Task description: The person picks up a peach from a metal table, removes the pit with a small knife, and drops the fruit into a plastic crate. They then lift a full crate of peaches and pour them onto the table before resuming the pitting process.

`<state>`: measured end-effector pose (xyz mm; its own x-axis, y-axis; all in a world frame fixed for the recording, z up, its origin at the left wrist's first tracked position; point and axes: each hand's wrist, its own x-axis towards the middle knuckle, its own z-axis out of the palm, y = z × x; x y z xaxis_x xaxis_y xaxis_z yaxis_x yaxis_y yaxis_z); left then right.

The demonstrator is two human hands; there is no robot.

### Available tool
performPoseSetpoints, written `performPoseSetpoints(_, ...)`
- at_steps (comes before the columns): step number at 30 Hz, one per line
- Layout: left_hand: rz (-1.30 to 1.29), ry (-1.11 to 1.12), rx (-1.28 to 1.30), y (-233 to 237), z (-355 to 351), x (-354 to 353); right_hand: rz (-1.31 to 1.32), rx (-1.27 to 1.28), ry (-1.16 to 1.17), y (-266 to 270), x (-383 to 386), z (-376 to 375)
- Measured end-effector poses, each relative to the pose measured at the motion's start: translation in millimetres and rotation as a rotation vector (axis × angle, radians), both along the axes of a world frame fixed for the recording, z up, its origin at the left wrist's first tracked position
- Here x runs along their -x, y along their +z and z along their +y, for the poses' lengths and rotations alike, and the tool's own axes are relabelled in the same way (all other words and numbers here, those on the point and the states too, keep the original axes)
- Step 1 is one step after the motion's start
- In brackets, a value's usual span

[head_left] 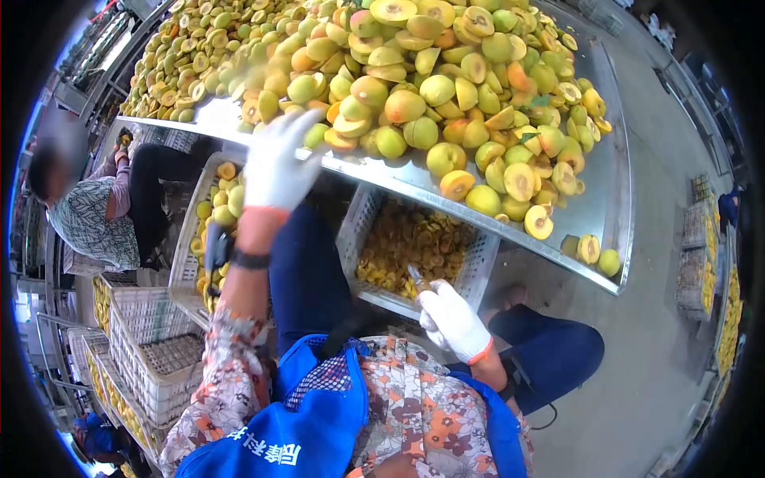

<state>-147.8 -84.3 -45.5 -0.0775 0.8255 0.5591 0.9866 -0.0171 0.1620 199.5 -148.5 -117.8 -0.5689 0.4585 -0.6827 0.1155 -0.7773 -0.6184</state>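
Observation:
My left hand (279,163), in a white glove, is over the front edge of the metal table (374,170), fingers spread and slightly blurred. Nothing shows in it. Nearest to it are yellow-green stone fruits (402,106), apricot-like, heaped whole and halved on the table. My right hand (456,321), also gloved, is closed around a small knife (417,279), its blade pointing up and left. Below that blade is a white crate (358,231) holding brown and yellow fruit scraps (410,247).
A crate of fruit pieces (223,199) stands left of my legs, partly behind my left arm. Stacked white crates (151,350) are farther left. Another person (96,215) sits at the table's left. More filled crates (695,259) line the far right.

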Motion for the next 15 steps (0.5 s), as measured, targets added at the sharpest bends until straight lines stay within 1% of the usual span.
performPoseSetpoints(2,-0.159,-0.242,0.001,0,44,-38,-0.03,-0.459,0.186,-17,0,-1)
performPoseSetpoints(3,-0.105,-0.239,0.05,-5,68,-52,-0.157,-0.616,0.266,-16,3,0)
performPoseSetpoints(4,-0.05,-0.237,0.1,-13,88,-59,-0.165,-0.625,0.266,-16,2,0)
performPoseSetpoints(5,-0.055,-0.242,0.093,-17,101,-60,-0.188,-0.715,0.268,-17,1,-1)
performPoseSetpoints(6,-0.004,-0.211,0.195,-17,111,-62,-0.211,-0.802,0.272,-16,-2,-2)
performPoseSetpoints(7,0.049,-0.178,0.298,-19,117,-63,-0.223,-0.794,0.246,-15,-4,-3)
performPoseSetpoints(8,0.05,-0.18,0.293,-21,117,-61,-0.225,-0.798,0.243,-14,-7,-1)
performPoseSetpoints(10,-0.177,-0.226,0.124,-23,100,-53,-0.23,-0.748,0.109,-10,-10,-1)
performPoseSetpoints(11,-0.429,-0.27,0.131,-24,90,-51,-0.185,-0.672,-0.002,-4,-9,0)
performPoseSetpoints(12,-0.808,-0.265,0.294,-9,67,-58,-0.158,-0.513,-0.117,12,-3,3)
performPoseSetpoints(14,-1.369,-0.384,0.348,-7,26,-74,-0.208,-0.848,-0.096,14,2,7)
performPoseSetpoints(15,-1.445,-0.479,0.331,-19,15,-80,-0.267,-1.022,-0.109,26,9,9)
